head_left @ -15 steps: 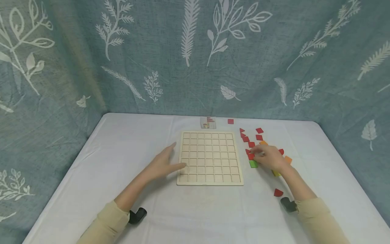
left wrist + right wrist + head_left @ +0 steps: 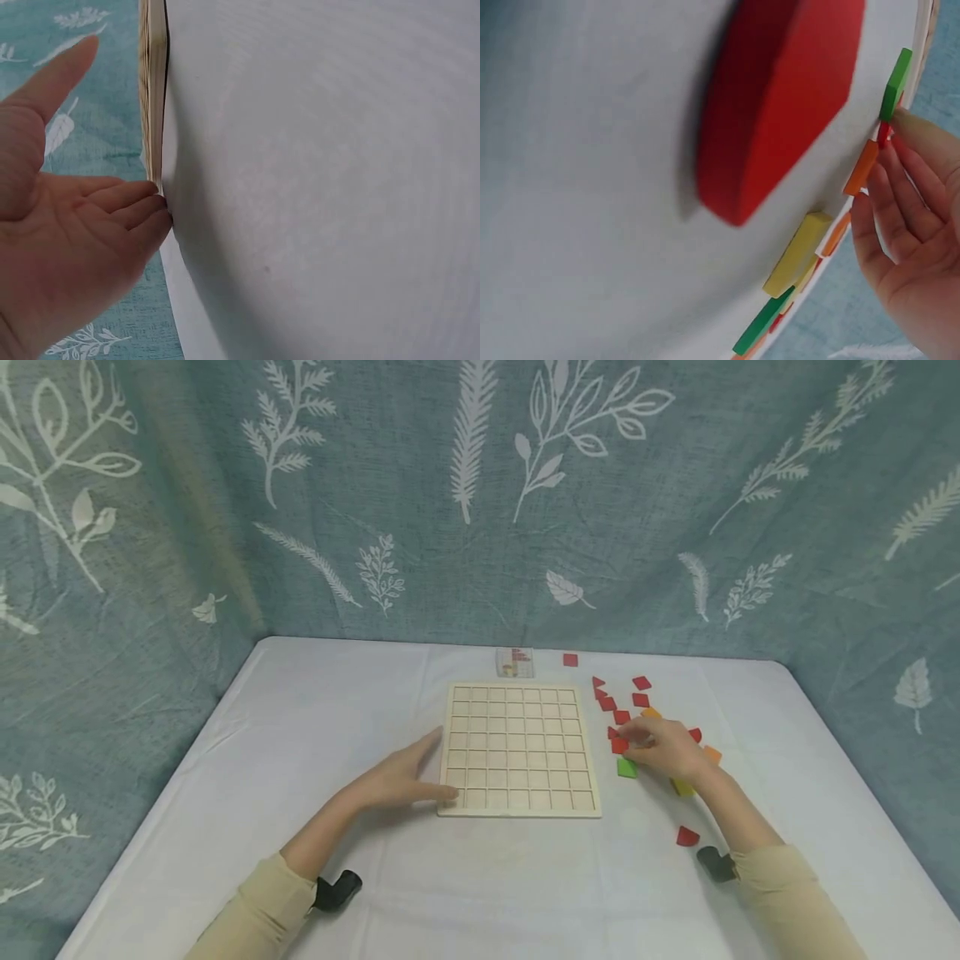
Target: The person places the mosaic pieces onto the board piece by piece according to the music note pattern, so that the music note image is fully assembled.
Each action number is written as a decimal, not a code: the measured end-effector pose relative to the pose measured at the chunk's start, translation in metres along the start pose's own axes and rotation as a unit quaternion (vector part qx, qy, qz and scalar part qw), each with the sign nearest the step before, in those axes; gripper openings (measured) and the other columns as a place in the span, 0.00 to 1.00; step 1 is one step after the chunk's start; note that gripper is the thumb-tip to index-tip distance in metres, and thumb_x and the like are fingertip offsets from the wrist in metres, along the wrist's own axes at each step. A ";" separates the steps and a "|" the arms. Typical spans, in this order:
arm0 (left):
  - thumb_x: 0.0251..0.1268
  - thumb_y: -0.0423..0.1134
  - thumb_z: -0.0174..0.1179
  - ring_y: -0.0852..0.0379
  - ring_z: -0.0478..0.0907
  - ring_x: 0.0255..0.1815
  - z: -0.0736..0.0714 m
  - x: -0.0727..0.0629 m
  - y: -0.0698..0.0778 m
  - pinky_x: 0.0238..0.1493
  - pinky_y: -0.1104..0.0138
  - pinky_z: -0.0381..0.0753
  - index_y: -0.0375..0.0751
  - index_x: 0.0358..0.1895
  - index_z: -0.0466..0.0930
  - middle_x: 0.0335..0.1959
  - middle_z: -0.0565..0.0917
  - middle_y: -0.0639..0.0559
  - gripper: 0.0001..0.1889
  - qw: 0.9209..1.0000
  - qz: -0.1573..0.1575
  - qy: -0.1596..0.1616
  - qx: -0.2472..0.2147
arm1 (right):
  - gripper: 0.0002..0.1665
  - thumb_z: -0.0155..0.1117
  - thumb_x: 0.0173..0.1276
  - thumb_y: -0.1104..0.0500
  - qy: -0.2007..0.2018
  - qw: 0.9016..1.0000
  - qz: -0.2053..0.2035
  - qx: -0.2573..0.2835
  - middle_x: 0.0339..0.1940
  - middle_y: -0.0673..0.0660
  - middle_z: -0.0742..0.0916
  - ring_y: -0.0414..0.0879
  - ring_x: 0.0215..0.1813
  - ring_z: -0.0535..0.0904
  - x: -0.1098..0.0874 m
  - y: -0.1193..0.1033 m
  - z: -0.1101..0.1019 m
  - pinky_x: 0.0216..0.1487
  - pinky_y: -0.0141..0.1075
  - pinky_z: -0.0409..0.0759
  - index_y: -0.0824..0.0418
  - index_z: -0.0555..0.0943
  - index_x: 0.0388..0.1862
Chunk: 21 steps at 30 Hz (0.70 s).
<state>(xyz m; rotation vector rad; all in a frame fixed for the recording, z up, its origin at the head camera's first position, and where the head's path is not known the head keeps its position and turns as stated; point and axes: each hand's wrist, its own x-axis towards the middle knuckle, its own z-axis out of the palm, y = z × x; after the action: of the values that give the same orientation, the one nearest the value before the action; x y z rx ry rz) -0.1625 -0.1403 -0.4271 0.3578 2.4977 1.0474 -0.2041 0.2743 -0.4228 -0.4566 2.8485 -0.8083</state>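
Note:
A pale wooden grid board (image 2: 521,750) lies flat on the table. At its left side is my left hand (image 2: 401,779), fingers straight along the edge and thumb over the near-left corner. In the left wrist view the fingertips (image 2: 154,206) meet the board's edge (image 2: 155,97). Right of the board, my right hand (image 2: 666,748) is among loose coloured tiles, with thumb and index finger on either side of a red square tile (image 2: 618,746); their contact is partly hidden. A green tile (image 2: 627,768) lies by the thumb, also in the right wrist view.
Several red tiles (image 2: 622,717) lie between hand and board. Yellow (image 2: 682,787) and orange tiles (image 2: 712,755) sit under and beside the right hand. Nearer is a red rounded tile (image 2: 687,836). Behind the board stand a small clear case (image 2: 515,663) and a red square (image 2: 571,660).
My left hand has moved along the board's left edge toward me, its thumb now lower at the corner. My right hand stays at the red tile; the green tile has shifted slightly toward me.

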 end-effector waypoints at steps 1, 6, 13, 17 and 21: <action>0.53 0.56 0.71 0.37 0.50 0.76 0.000 0.000 0.000 0.73 0.44 0.50 0.39 0.79 0.43 0.77 0.53 0.37 0.57 1.000 0.003 -0.003 0.001 | 0.20 0.70 0.63 0.61 0.003 1.000 -0.002 -0.001 0.49 0.60 0.85 0.56 0.50 0.79 0.000 0.001 0.001 0.51 0.50 0.81 0.64 0.82 0.54; 0.50 0.54 0.73 0.38 0.50 0.76 0.003 0.000 -0.002 0.73 0.44 0.51 0.41 0.79 0.45 0.77 0.53 0.39 0.58 1.000 0.012 -0.015 0.006 | 0.19 0.71 0.63 0.58 0.016 1.000 0.003 0.002 0.47 0.57 0.86 0.53 0.49 0.79 0.001 0.001 0.003 0.49 0.48 0.82 0.62 0.83 0.51; 0.49 0.52 0.74 0.42 0.41 0.78 0.004 0.000 -0.004 0.76 0.50 0.44 0.35 0.78 0.43 0.79 0.44 0.38 0.60 0.997 0.052 -0.040 0.030 | 0.20 0.72 0.62 0.52 0.041 0.996 0.023 0.080 0.45 0.54 0.87 0.51 0.48 0.81 0.017 -0.026 0.008 0.45 0.43 0.83 0.58 0.83 0.51; 0.49 0.51 0.75 0.42 0.38 0.79 0.004 -0.001 -0.003 0.76 0.50 0.42 0.33 0.78 0.42 0.79 0.42 0.38 0.60 0.996 0.067 -0.047 0.045 | 0.18 0.73 0.62 0.52 0.055 0.994 -0.007 0.093 0.44 0.53 0.87 0.49 0.47 0.82 0.038 -0.041 0.019 0.50 0.44 0.82 0.58 0.85 0.48; 0.49 0.51 0.74 0.42 0.37 0.79 0.005 -0.002 -0.001 0.76 0.50 0.42 0.33 0.77 0.43 0.79 0.42 0.38 0.59 0.995 0.066 -0.050 0.056 | 0.16 0.72 0.63 0.52 0.043 0.994 -0.017 0.101 0.44 0.53 0.87 0.49 0.48 0.81 0.060 -0.056 0.032 0.51 0.44 0.82 0.58 0.85 0.47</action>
<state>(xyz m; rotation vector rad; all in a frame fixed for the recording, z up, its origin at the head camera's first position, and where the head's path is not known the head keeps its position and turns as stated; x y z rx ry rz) -0.1587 -0.1382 -0.4309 0.6016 2.4763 0.9173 -0.2400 0.1933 -0.4231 -0.4525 2.8031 -1.1338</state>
